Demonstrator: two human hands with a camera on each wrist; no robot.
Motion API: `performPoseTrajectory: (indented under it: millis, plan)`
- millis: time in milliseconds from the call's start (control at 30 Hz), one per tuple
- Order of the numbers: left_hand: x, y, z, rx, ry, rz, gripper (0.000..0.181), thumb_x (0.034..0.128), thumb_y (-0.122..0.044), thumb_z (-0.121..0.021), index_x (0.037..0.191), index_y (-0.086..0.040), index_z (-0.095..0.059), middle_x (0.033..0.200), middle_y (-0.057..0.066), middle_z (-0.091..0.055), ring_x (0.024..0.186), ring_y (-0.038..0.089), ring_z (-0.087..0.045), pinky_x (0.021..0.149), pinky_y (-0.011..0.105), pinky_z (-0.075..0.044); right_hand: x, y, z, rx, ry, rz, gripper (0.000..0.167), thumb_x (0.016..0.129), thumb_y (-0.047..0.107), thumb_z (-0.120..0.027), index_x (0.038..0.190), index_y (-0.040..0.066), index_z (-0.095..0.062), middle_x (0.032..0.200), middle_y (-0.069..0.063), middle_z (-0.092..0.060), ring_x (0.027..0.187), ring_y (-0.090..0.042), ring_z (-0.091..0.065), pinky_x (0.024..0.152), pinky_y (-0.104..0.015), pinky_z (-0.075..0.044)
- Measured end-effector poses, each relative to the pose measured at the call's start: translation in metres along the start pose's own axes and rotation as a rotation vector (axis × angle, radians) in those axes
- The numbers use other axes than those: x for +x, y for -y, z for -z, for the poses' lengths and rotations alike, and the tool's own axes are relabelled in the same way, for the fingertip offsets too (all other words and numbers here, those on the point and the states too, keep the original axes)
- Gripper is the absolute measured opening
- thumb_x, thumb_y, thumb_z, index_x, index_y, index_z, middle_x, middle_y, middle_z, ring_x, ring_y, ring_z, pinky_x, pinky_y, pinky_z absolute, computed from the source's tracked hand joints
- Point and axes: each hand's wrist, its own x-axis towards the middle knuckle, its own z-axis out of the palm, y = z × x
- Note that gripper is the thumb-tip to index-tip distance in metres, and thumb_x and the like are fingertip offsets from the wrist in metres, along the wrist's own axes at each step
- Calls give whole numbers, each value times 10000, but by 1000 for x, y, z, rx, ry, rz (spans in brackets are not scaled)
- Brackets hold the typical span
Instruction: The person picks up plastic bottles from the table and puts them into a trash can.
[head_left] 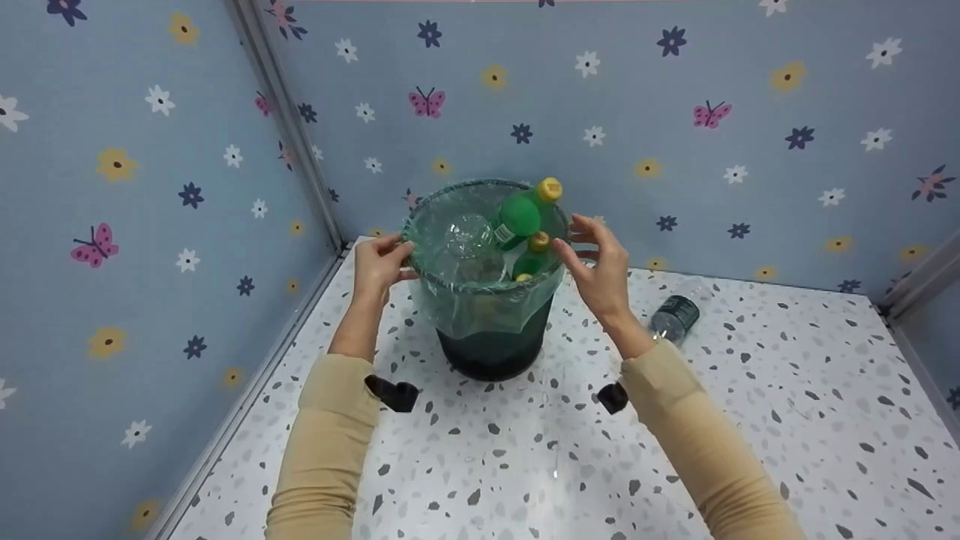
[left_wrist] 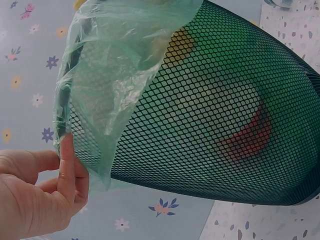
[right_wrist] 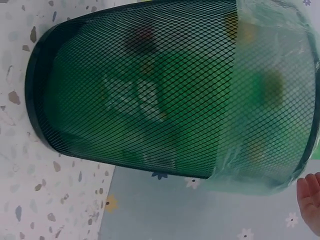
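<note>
A dark mesh trash bin [head_left: 491, 349] stands upright in front of me, tapering towards its base. A thin green trash bag [head_left: 480, 311] lines it, folded outward over the rim. Inside, a clear plastic bottle [head_left: 469, 236] lies beside green bottles [head_left: 519, 215] with yellow caps, one poking above the rim. At the rim's left side, my left hand [head_left: 381, 262] pinches the bag's folded edge between thumb and fingers. My right hand [head_left: 600, 266] holds the opposite side, its thumb at the rim and its fingers spread around the outside. Only its fingertips [right_wrist: 307, 187] show in the right wrist view.
A clear plastic bottle with a dark label [head_left: 676, 315] lies on the speckled white surface [head_left: 787, 405], right of the bin. Blue flowered wall panels [head_left: 480, 90] rise close behind and to the left. Black straps [head_left: 394, 394] sit at both sleeves.
</note>
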Motion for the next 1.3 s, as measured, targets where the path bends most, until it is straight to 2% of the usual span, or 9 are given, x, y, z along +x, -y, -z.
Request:
performPoseTrajectory:
  millis: [67,167,433,533,667,767,1067,1200,1300]
  plan:
    - [25,26,6,-12,-2,-31,448,805,-204,-666,1228,-139,-535,984,74,-563,749,233,-608,569,355,-557,-5,-6,4,-15,-1,-8,314,825,13,-612,1112,-92,-539,1003,-230,-564,901,-344,-558,733,-423,-510]
    - [20,23,8,-33,17,-49,449,795,-236,-674,1215,-144,-544,978,68,-559,741,229,-605,547,343,-556,-13,-16,10,-37,-7,-22,268,828,9,-606,1073,-92,-562,967,-224,-577,864,-314,-572,699,-358,-518]
    - [-43,-42,-16,90,-28,27,472,873,-98,-568,1317,-57,-414,1092,163,-513,864,271,-591,673,386,-548,-30,-75,28,-94,-27,-119,277,838,151,-627,1066,-4,-604,958,-145,-615,828,-206,-585,658,-308,-504]
    - [-14,-9,-5,12,-7,-35,451,827,-191,-639,1252,-116,-508,1029,103,-536,808,226,-600,598,335,-557,-35,-87,36,-142,-43,-160,297,841,180,-625,1075,-1,-598,960,-132,-614,823,-206,-585,649,-298,-502]
    - [9,10,2,17,-12,-14,437,824,-223,-638,1240,-169,-515,1057,99,-526,841,234,-586,623,353,-555,-43,-101,46,-196,-80,-214,308,844,179,-621,1087,-8,-585,970,-149,-605,818,-224,-581,643,-317,-502]
    - [-7,-6,-3,60,-25,-5,452,821,-196,-645,1250,-175,-505,1078,118,-521,874,252,-581,664,369,-551,-49,-114,52,-235,-117,-260,316,843,157,-620,1097,-24,-568,982,-167,-597,822,-255,-576,647,-342,-502]
    - [-119,-110,-38,163,-51,29,412,901,-47,-500,1295,34,-410,1008,145,-489,778,178,-557,641,271,-552,-64,-147,65,-369,-144,-418,412,853,167,-602,1172,-60,-473,1084,-217,-489,905,-318,-488,762,-404,-437]
    - [-141,-132,-44,163,-46,48,408,911,-27,-471,1302,52,-385,981,123,-478,765,152,-532,671,274,-547,-69,-156,69,-413,-157,-486,467,854,185,-599,1204,-70,-423,1124,-231,-423,986,-326,-425,843,-430,-387]
    - [-143,-134,-46,171,-52,58,399,910,-24,-472,1295,48,-399,962,108,-474,758,152,-524,674,276,-546,-71,-162,73,-445,-169,-559,511,853,205,-600,1227,-71,-387,1167,-238,-384,1080,-336,-376,926,-438,-344]
